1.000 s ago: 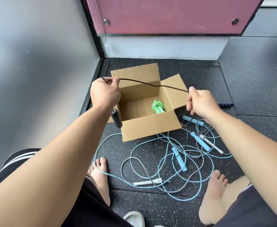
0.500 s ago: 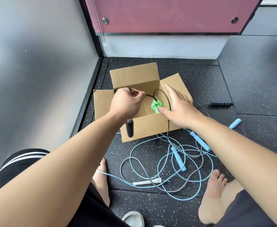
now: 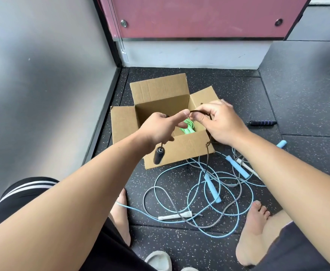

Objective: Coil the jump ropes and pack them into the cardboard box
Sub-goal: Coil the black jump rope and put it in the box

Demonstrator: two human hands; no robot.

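Hands meet mid-frame over the open cardboard box. The left hand pinches the cord of the black jump rope, and one black handle dangles just below its wrist. The right hand, nearly touching the left, pinches the same cord. The other handle (dark, purple-banded) lies on the floor at the right, well apart. A coiled green jump rope sits inside the box beneath both hands. A tangle of blue and grey jump ropes sprawls lower centre.
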